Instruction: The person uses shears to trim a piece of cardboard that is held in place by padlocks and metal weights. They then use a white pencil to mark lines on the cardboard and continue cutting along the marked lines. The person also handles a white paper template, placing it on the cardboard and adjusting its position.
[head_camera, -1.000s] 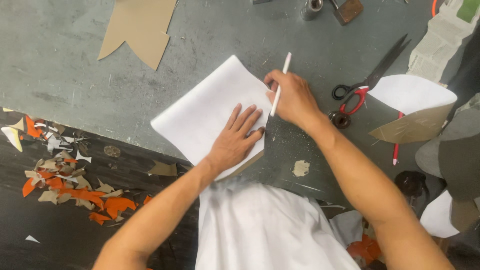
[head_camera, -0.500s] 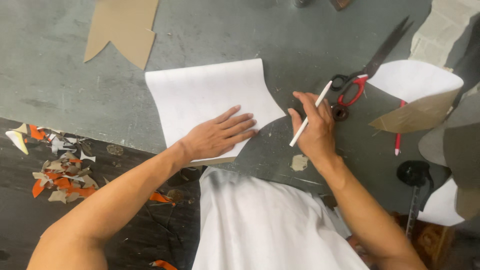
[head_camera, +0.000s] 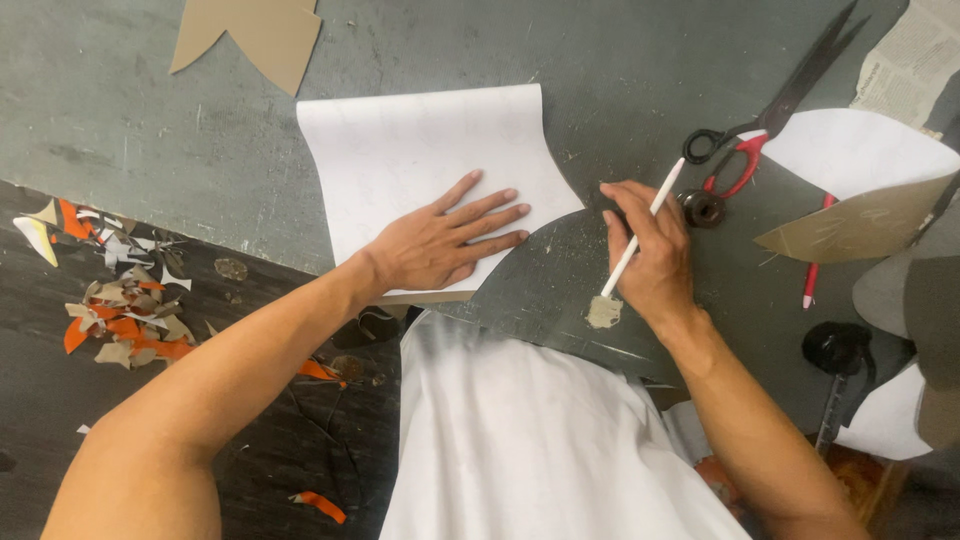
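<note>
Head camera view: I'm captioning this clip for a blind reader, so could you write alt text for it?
Seen from above, a person's left hand presses flat on a white sheet on a grey worktable, while the right hand holds a white pencil just off the sheet. Red-handled scissors lie to the right, and orange and tan scraps litter the floor at left.

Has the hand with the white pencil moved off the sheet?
Yes. The right hand with the white pencil has left the white sheet for the bare table, nearer the scissors.
</note>
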